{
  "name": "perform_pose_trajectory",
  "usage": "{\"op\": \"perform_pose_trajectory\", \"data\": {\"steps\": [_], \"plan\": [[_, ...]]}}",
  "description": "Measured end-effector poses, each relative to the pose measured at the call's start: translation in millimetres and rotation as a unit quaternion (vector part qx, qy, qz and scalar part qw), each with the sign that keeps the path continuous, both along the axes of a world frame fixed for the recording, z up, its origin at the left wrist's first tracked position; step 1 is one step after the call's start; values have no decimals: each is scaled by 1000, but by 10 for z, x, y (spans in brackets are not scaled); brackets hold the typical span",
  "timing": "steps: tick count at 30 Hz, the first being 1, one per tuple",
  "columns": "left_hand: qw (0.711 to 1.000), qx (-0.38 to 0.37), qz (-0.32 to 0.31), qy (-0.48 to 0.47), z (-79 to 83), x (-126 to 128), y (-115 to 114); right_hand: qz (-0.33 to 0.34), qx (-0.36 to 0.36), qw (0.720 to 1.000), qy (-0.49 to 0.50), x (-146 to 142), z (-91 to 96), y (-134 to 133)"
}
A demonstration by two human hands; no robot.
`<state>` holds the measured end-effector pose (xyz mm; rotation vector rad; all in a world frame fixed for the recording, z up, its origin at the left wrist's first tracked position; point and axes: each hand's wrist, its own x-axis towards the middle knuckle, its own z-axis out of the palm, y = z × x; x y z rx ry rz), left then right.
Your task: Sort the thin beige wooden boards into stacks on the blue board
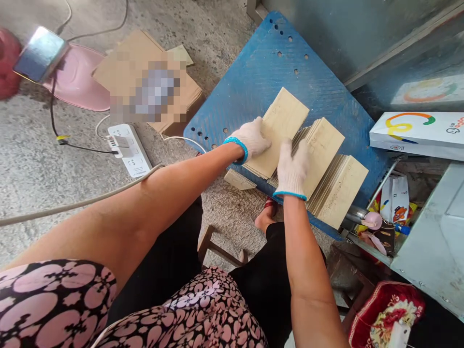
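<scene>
Thin rectangular wooden boards stand and lean in rows on a blue plastic platform (253,92). My left hand (252,139), in a white knit glove with a blue cuff, grips the left edge of the left group of boards (286,113), thumb over the top face. My right hand (293,166), gloved the same way, is closed on board edges between that group and the middle stack (324,145); its fingertips are partly hidden. A third leaning stack (342,191) is to the right, untouched. A small loose wooden piece (239,180) lies by the near edge.
On the left are a cardboard box (126,63), a pink stool (78,79), a phone (40,53) and a power strip (129,150) with cables. To the right, a white box (416,135) stands above an open drawer holding a bottle (369,220).
</scene>
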<state>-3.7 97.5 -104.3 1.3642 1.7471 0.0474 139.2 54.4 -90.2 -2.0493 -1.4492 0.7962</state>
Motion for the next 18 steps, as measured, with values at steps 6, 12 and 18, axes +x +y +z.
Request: {"op": "perform_pose_trajectory", "data": {"steps": [6, 12, 18], "plan": [[1000, 15, 26, 2, 59, -176, -39, 287, -17, 957, -42, 47, 106, -675], [999, -19, 2, 45, -60, -357, -112, 454, -146, 833, -282, 65, -241, -932], [998, -22, 9, 61, -110, -477, -107, 470, -136, 808, -328, 98, -412, -969]]}}
